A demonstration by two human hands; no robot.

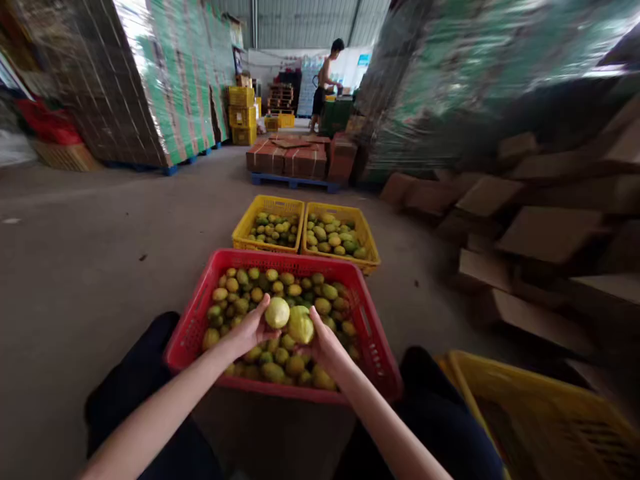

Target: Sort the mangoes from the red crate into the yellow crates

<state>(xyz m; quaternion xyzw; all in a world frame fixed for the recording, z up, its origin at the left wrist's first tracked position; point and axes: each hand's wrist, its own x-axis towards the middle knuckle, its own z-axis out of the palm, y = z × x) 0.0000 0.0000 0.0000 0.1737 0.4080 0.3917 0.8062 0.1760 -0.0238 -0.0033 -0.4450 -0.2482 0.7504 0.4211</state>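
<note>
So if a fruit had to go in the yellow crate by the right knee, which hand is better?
Probably the right hand. It's nearer the yellow crate and holds a greenish fruit. The left hand holds a paler fruit, but it's farther from that crate.

Open floor (90, 247) left, yellow crates (277, 205) beyond red crate (373, 327)
</note>
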